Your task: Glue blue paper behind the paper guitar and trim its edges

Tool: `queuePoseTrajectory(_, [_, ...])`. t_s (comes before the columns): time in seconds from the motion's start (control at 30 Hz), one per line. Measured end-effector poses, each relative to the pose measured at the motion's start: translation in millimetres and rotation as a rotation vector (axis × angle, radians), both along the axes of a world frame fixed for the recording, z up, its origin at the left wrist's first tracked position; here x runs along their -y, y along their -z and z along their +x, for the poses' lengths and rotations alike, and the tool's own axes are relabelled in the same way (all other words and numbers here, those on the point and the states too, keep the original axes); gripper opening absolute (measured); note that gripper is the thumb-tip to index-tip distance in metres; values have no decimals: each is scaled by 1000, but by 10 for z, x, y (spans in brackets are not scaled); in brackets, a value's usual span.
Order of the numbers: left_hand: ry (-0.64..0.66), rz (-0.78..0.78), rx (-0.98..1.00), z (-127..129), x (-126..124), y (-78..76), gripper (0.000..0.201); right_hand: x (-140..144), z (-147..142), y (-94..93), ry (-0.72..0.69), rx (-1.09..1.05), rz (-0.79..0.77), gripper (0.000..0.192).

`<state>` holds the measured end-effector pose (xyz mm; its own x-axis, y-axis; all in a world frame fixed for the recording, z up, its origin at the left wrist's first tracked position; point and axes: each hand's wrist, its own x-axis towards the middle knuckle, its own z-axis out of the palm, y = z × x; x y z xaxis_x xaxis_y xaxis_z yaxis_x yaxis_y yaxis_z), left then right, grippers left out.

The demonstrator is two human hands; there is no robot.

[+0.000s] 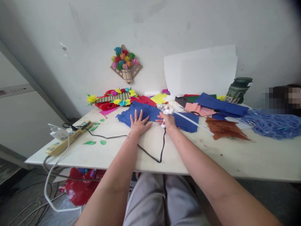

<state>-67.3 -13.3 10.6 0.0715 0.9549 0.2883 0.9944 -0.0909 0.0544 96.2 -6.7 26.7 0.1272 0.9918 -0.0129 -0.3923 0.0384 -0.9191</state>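
Observation:
My left hand (139, 123) lies with spread fingers on a sheet of crinkled blue paper (125, 117) spread across the table. In my right hand (169, 122) is a white hot glue gun (166, 110), gripped by its handle over the same blue paper. A long white glue stick (194, 121) runs out from the gun's back toward the right. The gun's black cord (150, 155) loops over the tabletop below my hands and on to the left. Green paper leaves (102, 142) lie left of my left hand.
A yellow power strip (70, 138) with plugs sits at the table's left end. Behind stands a guitar-shaped craft with paper flowers (115, 98). Coloured paper, brown paper (224, 128), a dark green bottle (238, 89) and blue yarn-like strands (272, 122) fill the right. A person's head shows at far right.

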Motion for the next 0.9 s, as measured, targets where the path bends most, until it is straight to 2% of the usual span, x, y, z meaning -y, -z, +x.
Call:
queuePoseTrajectory(0.43, [-64,40,121,21,-51,36,53,-11,0,26,3,1,-6,9])
queuePoseTrajectory(0.53, [-27,62,146,13,-46,39,52,-17,2,32,1,8,-3,10])
queuePoseTrajectory(0.63, [31,174,204,-31,-62,14,55,-21,7,30,0,9,11,10])
queuePoseTrajectory(0.7, [-29,285,301,-90,-87,-7,56,-22,10,26,-2,3,18,10])
queuePoseTrajectory(0.77, [-169,367,391,-158,-107,-18,56,-23,11,22,-2,-6,19,10])
queuePoseTrajectory(0.83, [-262,405,401,-208,-109,-19,60,-25,10,22,-1,-11,17,11])
queuePoseTrajectory(0.9, [-292,393,363,-216,-92,-22,66,-24,8,24,2,-8,18,11])
